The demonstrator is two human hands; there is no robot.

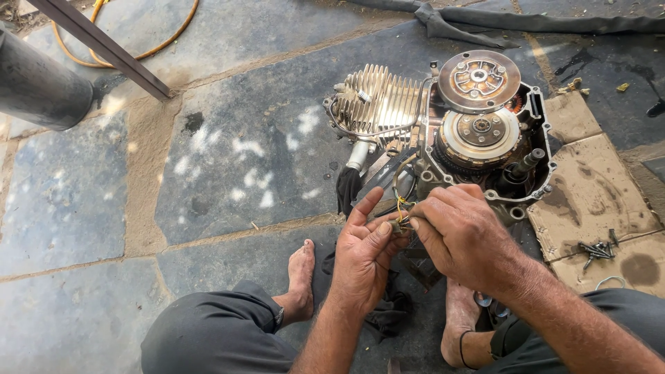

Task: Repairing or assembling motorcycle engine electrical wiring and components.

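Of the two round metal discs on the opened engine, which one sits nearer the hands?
The lower disc, directly above the right hand; the upper disc lies farther away.

Bright, soft daylight falls across the stone floor point(228, 138), dappled with small pale sun patches left of the engine point(443, 125). Shadows are faint and diffuse. The metal clutch plate point(478, 79) and cooling fins point(377, 104) glint mildly. Focus is sharp throughout; straight lines bend slightly near the edges.
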